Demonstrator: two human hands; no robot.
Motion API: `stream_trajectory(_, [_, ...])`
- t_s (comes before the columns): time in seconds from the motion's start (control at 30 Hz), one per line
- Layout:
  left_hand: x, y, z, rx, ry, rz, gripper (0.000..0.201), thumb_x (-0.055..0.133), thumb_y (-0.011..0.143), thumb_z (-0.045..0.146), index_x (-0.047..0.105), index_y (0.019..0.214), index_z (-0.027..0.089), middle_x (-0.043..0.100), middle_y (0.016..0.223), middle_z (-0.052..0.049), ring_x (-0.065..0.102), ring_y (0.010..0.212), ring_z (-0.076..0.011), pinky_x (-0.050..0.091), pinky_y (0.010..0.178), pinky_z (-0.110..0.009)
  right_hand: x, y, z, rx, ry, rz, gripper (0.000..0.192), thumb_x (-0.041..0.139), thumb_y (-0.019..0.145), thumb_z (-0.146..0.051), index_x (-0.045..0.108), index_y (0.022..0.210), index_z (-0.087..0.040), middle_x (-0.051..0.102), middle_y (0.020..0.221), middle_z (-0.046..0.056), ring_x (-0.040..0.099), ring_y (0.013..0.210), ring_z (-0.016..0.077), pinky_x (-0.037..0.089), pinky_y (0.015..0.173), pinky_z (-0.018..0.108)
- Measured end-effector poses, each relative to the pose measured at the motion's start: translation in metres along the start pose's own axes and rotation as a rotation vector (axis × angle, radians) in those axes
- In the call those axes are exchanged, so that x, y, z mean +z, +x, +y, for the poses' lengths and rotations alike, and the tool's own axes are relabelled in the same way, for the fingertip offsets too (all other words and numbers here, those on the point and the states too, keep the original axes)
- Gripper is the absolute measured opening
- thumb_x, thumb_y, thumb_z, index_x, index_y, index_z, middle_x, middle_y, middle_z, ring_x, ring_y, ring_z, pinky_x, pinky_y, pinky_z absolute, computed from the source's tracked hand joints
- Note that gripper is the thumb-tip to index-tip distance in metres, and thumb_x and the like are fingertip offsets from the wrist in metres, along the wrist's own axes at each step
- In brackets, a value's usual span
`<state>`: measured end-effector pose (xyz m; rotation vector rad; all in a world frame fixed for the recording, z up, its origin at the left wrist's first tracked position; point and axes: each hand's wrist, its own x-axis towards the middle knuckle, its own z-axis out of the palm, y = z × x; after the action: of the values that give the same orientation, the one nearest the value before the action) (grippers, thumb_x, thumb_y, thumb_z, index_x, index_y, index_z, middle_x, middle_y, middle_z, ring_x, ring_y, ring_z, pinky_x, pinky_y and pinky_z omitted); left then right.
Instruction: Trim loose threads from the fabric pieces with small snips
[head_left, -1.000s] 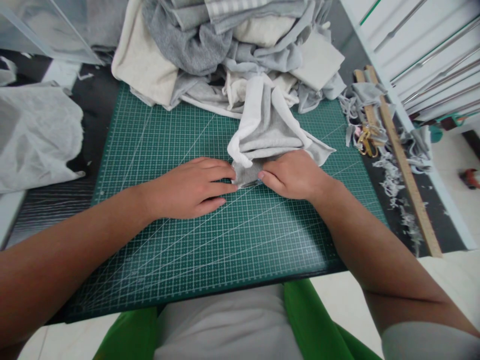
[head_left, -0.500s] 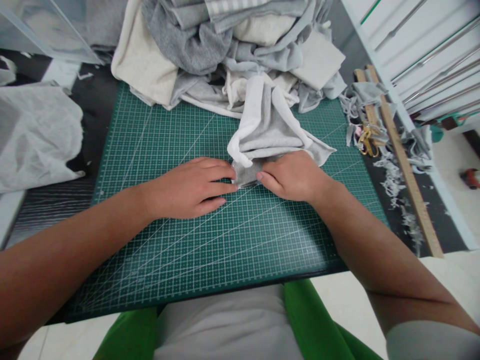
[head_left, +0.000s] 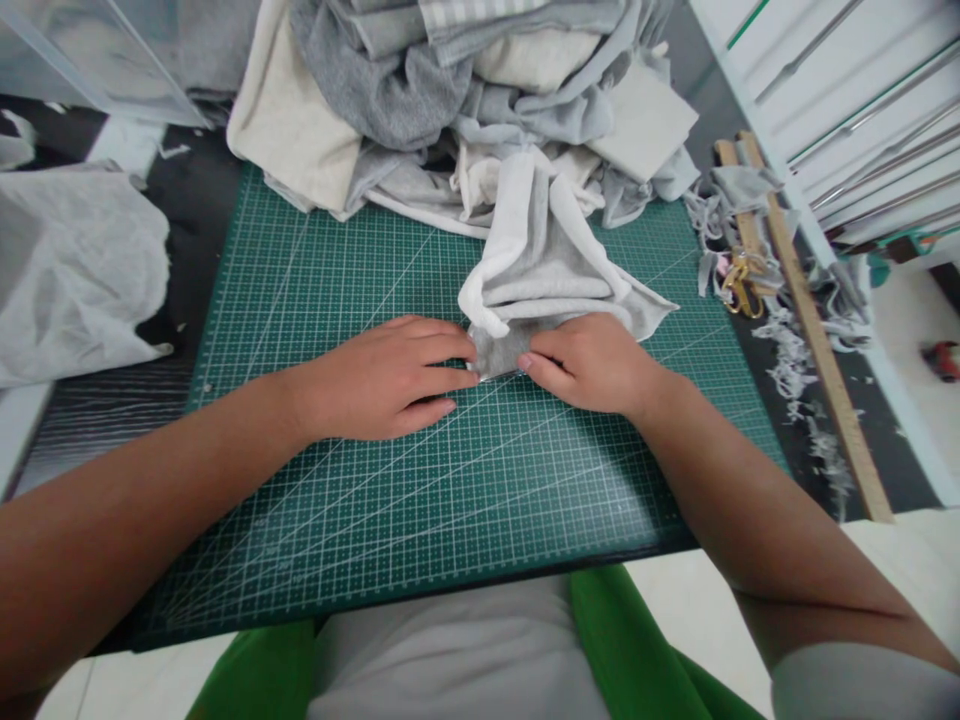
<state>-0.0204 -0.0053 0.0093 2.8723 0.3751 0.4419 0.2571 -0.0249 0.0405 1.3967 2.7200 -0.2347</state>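
A light grey and white piece of fabric (head_left: 551, 270) lies bunched on the green cutting mat (head_left: 360, 500), its near edge flattened between my hands. My left hand (head_left: 394, 378) rests palm down with fingers stretched out, the fingertips touching the fabric's left corner. Curled over the near edge on the right, my right hand (head_left: 592, 362) pinches the fabric, thumb towards the left. Part of the cloth is hidden beneath the right hand.
A heap of grey and cream fabrics (head_left: 420, 100) covers the mat's far side. To the right lie gold-handled scissors (head_left: 742, 288), a wooden ruler (head_left: 825, 350) and fabric scraps (head_left: 784, 360). A white cloth (head_left: 75, 275) lies on the left.
The right hand has shifted slightly towards me on the fabric's near edge. The left hand keeps its place at the corner. The whole view has shifted a little.
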Motion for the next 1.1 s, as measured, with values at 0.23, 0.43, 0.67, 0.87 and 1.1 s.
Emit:
stream_trajectory(0.23, [-0.0015, -0.0007, -0.0002, 0.014, -0.002, 0.003, 0.035, 0.054, 0.099, 0.028, 0.062, 0.132, 0.017, 0.062, 0.135, -0.012, 0.055, 0.129, -0.0299, 0.047, 0.108, -0.049, 0.0009, 0.0002, -0.0003, 0.041, 0.040, 0.023, 0.052, 0.037, 0.098, -0.050, 0.068, 0.072, -0.017, 0.063, 0.062, 0.006, 0.045, 0.057, 0.0153, 0.020, 0.060, 0.033])
stream_trajectory(0.43, [-0.0013, 0.0006, 0.0002, 0.013, -0.007, 0.021, 0.033, 0.054, 0.099, 0.027, 0.065, 0.128, 0.017, 0.063, 0.133, -0.012, 0.056, 0.126, -0.0307, 0.048, 0.106, -0.051, 0.0005, 0.0004, -0.0010, 0.056, 0.030, 0.027, 0.052, 0.037, 0.098, -0.049, 0.069, 0.072, -0.017, 0.065, 0.063, 0.006, 0.047, 0.058, 0.0158, 0.019, 0.059, 0.032])
stream_trajectory(0.67, [-0.0021, 0.0021, 0.0007, 0.008, -0.026, 0.016, 0.033, 0.056, 0.097, 0.027, 0.066, 0.128, 0.018, 0.064, 0.131, -0.012, 0.057, 0.124, -0.0310, 0.049, 0.105, -0.051, -0.0004, 0.0004, -0.0018, 0.062, 0.013, 0.025, 0.053, 0.037, 0.099, -0.049, 0.071, 0.073, -0.018, 0.066, 0.064, 0.006, 0.048, 0.058, 0.0162, 0.019, 0.059, 0.032])
stream_trajectory(0.87, [-0.0013, 0.0001, 0.0001, -0.008, -0.033, -0.010, 0.037, 0.057, 0.097, 0.027, 0.063, 0.132, 0.018, 0.061, 0.135, -0.013, 0.054, 0.128, -0.0319, 0.047, 0.108, -0.052, 0.0008, 0.0003, -0.0006, 0.052, 0.022, 0.027, 0.052, 0.037, 0.099, -0.049, 0.070, 0.074, -0.017, 0.065, 0.064, 0.006, 0.049, 0.058, 0.0161, 0.020, 0.059, 0.032])
stream_trajectory(1.1, [0.0001, -0.0002, -0.0008, -0.007, -0.017, -0.020, 0.037, 0.056, 0.098, 0.029, 0.063, 0.132, 0.018, 0.060, 0.136, -0.012, 0.053, 0.128, -0.0315, 0.047, 0.108, -0.051, 0.0017, -0.0004, 0.0004, 0.039, 0.041, 0.053, 0.050, 0.040, 0.098, -0.048, 0.069, 0.072, -0.017, 0.064, 0.063, 0.005, 0.047, 0.058, 0.0154, 0.020, 0.059, 0.031])
